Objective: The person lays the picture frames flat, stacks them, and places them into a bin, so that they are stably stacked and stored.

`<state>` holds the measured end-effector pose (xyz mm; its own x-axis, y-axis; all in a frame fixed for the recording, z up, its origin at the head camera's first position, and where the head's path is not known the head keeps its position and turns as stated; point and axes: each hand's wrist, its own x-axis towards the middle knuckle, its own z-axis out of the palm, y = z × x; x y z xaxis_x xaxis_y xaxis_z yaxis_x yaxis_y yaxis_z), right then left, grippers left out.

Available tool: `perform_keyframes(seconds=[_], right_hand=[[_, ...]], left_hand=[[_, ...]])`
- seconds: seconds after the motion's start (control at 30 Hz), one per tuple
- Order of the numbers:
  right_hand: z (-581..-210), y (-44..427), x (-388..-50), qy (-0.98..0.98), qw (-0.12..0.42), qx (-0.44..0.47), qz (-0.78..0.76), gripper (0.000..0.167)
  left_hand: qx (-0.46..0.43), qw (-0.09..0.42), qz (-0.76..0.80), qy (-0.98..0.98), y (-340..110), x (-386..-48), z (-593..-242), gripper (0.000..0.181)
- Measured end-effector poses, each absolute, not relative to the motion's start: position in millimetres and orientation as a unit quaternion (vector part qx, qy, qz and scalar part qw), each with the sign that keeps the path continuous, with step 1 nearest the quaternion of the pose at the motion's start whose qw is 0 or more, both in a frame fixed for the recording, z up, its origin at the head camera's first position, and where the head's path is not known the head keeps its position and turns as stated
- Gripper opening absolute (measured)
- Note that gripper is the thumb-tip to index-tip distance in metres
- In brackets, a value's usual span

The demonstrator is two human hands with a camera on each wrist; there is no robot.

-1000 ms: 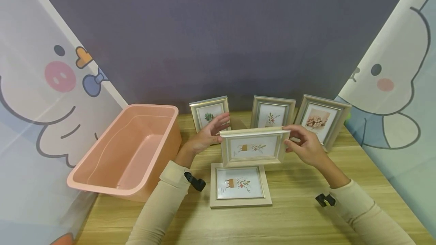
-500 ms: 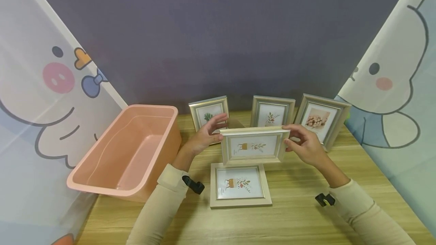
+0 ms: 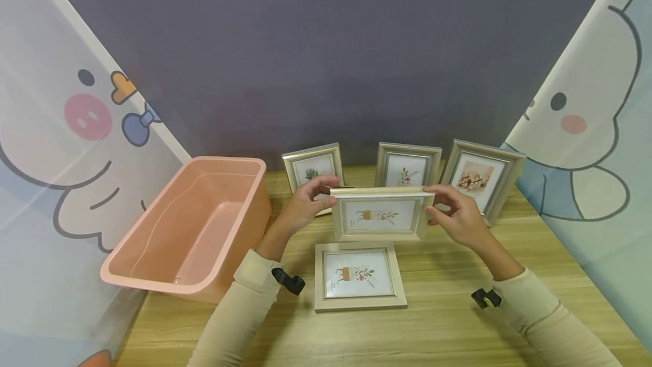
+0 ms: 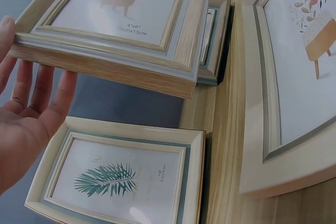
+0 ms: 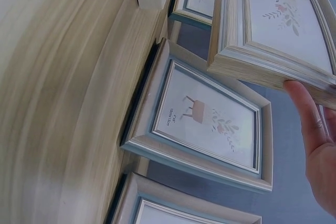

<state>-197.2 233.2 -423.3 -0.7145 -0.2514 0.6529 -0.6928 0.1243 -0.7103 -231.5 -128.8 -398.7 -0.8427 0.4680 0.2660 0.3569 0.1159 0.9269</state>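
Your wood-grain tabletop (image 3: 433, 327) spans the bottom of the head view, with the pink plastic tub (image 3: 254, 222) at left; neither wrist view shows that tub. Just right of centre you hold a landscape picture frame (image 3: 382, 217) upright by its two ends, directly above the flat picture frame (image 3: 360, 276) in the picture. Your right hand (image 3: 458, 217) pinches the right end, index finger at the top corner and thumb lower down. Your left hand (image 3: 308, 203) pinches the other end, thumb toward you, fingers partly spread behind. Three frames stand behind: the palm-leaf frame (image 4: 118, 182), partly covered by your left hand from the head but plain at the bottom of the left wrist view; the planter-print frame (image 5: 202, 119), whose lower half only the right wrist view reveals; and the cotton-sprig frame (image 3: 476, 180). Smallest, the "4"x6"" lettering on your held print reads clearly only from the left wrist.
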Motion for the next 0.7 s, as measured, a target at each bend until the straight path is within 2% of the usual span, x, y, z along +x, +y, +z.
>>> perform_keyframes(seconds=[0.17,0.3,0.7], right_hand=[[-423.8,234.5,-197.3,-0.725,0.190,0.323,0.578,0.045],[-424.9,235.0,-197.7,-0.724,0.186,0.324,0.580,0.045],[-428.3,233.0,-197.4,-0.744,0.168,0.312,0.566,0.046]], left_hand=[[0.291,0.018,0.582,0.759,-126.2,-227.9,-396.9,0.031],[0.298,0.002,0.567,0.768,-126.3,-224.7,-396.8,0.023],[0.281,-0.023,0.556,0.782,-128.7,-219.7,-400.2,0.017]])
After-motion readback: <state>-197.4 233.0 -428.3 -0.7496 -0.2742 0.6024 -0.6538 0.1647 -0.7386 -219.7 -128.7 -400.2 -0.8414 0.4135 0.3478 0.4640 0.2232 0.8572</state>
